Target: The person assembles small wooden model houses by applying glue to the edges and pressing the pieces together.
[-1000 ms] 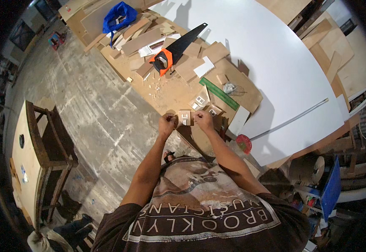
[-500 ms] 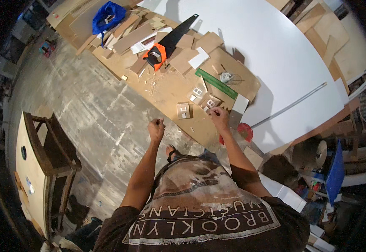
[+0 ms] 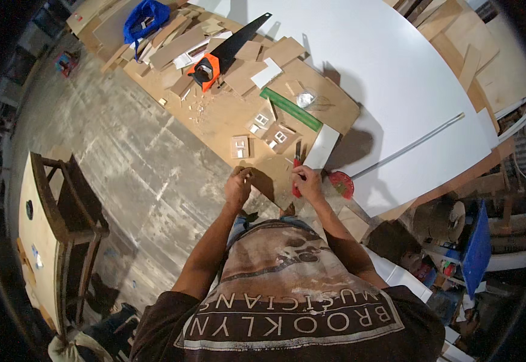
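Observation:
My left hand is raised near the front edge of the work board, its fingers drawn into a pinch; anything between them is too small to make out. My right hand is also pinched, directly over a red-handled knife. The hand covers the knife's middle; whether it touches the knife is unclear. Beyond my hands lie three little wooden box shapes with white window-like frames: one at left, one farther back and one at right. A green straight strip lies behind them.
An orange-handled saw rests on scattered wood offcuts. A blue bag is at the far left. A red round piece lies right of my right hand, beside a large white sheet. A wooden stand is on the floor at left.
My right hand has drawn back from the right-hand box toward me and now hovers over the knife. My left hand has shifted right, closer to it. The view has moved slightly.

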`<control>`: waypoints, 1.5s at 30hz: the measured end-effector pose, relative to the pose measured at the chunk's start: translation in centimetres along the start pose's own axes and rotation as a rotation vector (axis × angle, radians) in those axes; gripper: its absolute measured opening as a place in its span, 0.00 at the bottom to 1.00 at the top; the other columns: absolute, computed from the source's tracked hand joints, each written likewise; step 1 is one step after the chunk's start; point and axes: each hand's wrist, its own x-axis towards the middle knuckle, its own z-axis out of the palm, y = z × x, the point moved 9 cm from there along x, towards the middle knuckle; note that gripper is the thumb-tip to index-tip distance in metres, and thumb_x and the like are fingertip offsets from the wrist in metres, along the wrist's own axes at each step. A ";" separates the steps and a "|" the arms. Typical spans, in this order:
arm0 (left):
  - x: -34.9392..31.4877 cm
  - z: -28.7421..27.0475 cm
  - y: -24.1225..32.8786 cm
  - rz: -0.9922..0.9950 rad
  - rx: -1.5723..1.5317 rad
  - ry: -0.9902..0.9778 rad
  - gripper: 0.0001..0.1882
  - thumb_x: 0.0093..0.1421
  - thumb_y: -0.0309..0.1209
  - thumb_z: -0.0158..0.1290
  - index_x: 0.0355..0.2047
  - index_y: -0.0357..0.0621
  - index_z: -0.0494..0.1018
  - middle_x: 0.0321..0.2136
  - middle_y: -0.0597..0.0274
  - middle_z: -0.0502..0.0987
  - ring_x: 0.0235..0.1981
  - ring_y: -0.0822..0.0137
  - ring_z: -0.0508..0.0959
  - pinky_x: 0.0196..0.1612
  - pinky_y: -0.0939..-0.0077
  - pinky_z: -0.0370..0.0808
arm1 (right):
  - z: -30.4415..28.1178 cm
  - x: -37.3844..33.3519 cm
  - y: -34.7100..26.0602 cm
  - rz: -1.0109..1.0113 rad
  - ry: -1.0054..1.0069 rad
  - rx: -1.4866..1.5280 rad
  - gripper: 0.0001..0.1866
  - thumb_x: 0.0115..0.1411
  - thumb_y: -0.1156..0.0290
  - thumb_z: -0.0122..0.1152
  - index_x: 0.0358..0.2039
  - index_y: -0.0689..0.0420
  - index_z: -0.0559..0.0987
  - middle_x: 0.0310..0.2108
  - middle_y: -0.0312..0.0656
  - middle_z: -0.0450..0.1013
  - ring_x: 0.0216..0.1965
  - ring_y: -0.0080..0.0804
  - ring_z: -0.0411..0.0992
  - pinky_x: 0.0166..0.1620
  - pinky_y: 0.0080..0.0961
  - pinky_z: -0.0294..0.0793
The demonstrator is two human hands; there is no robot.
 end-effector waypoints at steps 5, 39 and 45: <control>-0.2 -0.1 0.8 -0.122 0.087 0.044 0.12 0.58 0.32 0.57 0.43 0.48 0.79 0.44 0.55 0.78 0.39 0.47 0.80 0.39 0.56 0.78 | -4.1 -1.5 0.7 0.144 -0.077 0.043 0.09 0.62 0.72 0.63 0.39 0.65 0.80 0.27 0.40 0.79 0.24 0.23 0.76 0.29 0.24 0.75; -2.6 1.9 11.2 -0.143 -0.410 0.313 0.20 0.57 0.26 0.62 0.50 0.33 0.75 0.42 0.46 0.82 0.39 0.61 0.84 0.40 0.67 0.82 | 2.1 2.9 -3.8 0.497 -0.640 0.563 0.04 0.62 0.72 0.64 0.35 0.57 0.81 0.30 0.32 0.77 0.29 0.20 0.74 0.30 0.16 0.67; -0.2 -0.9 10.5 -0.178 -0.409 0.353 0.18 0.58 0.29 0.62 0.46 0.31 0.76 0.36 0.46 0.83 0.37 0.62 0.84 0.40 0.67 0.82 | 2.9 11.1 -4.5 0.044 -0.631 0.265 0.10 0.60 0.70 0.64 0.40 0.60 0.81 0.32 0.37 0.79 0.33 0.28 0.76 0.37 0.26 0.72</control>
